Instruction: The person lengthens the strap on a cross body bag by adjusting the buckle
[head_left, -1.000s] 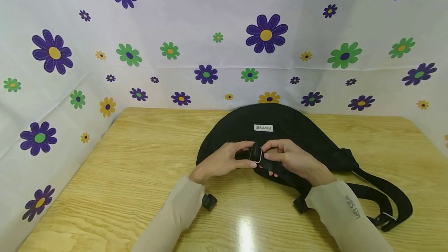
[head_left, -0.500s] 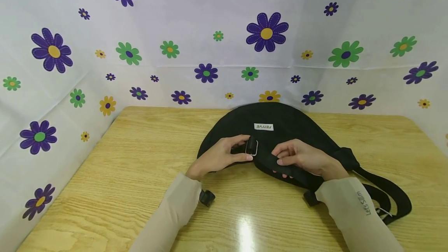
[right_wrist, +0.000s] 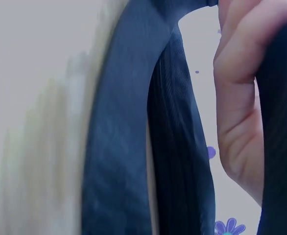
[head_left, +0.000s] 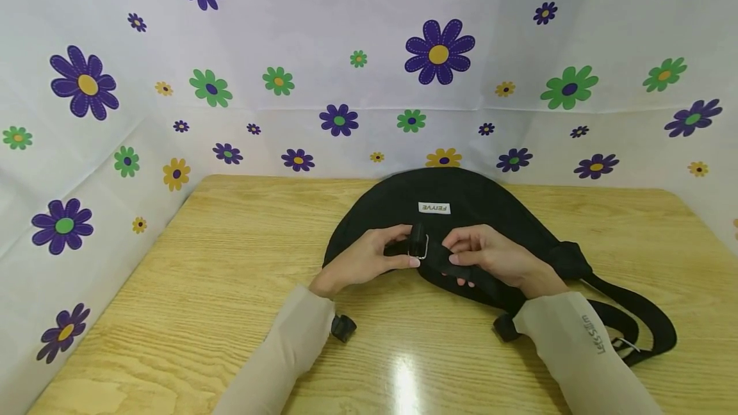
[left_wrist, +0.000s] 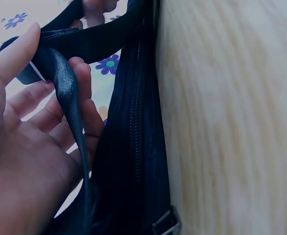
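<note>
While the left hand (head_left: pixel 366 260) pinches a metal strap slider (head_left: pixel 427 247) and its loop of webbing between thumb and fingertips, the right hand (head_left: pixel 501 260), close by at three o'clock, grips a flat length of black webbing strap (head_left: pixel 450 262), its near part lying just beside the metal. Both hands are occupied, near each other but apart; whether the strap already passes through the slider I can't tell from where I stand. It looks like strap-and-slider work, and I'd say the trick is to hold the frame square and steady with the left, present the webbing flat and untwisted with the right, and slip a corner in first if it balks. A short hold near the edge should stop it folding. I'd also mind that the loop doesn't pinch over the bar. Beyond the fingers, toward twelve o'clock, lies the black half-moon sling bag (head_left: pixel 392 207), its white label (head_left: pixel 434 208) upside down at about one. Between three and four o'clock a tail of strap (head_left: pixel 663 332) loops across the wooden table (head_left: pixel 230 274), and the flowered cloth (head_left: pixel 375 5) hangs behind everything.
</note>
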The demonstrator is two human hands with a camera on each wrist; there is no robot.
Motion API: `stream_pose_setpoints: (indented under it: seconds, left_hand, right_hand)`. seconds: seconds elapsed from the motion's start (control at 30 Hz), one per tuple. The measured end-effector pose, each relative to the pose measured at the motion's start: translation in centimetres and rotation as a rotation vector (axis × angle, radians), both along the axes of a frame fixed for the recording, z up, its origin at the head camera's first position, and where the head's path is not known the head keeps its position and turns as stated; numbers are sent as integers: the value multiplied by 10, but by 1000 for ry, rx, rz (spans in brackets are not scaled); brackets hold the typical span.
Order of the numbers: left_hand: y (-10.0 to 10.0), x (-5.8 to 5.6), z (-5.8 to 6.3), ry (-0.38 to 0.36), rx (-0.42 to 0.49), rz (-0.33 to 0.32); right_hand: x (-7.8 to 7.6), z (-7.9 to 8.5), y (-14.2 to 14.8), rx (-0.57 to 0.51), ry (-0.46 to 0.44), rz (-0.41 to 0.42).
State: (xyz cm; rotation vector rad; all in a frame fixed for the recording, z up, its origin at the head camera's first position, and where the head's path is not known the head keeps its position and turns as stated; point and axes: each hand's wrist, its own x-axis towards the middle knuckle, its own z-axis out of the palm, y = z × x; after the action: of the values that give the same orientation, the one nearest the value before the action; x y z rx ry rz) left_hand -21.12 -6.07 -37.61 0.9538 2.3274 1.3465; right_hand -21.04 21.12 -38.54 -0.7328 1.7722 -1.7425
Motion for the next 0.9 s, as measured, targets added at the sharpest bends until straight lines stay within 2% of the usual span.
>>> stream_pose_setpoints:
  seconds: [0.23,0.4,0.5,0.63,0.77,0.9]
  left_hand:
    - [5,1,-2,23,12,-35]
    - [6,1,-2,20,11,-42]
    - [4,1,0,27,-6,-23]
    - [0,1,4,30,-20,13]
    - [-2,2,7,9,-25,32]
    - [-1,3,5,22,-24,28]
  right_hand:
    - [4,4,-12,-26,-2,-64]
    - [6,6,-14,6,-45,-102]
    - [5,5,-8,28,-79,-70]
    - [3,3,4,16,-94,32]
    - [2,2,10,-19,-55,98]
    - [1,1,5,-34,2,96]
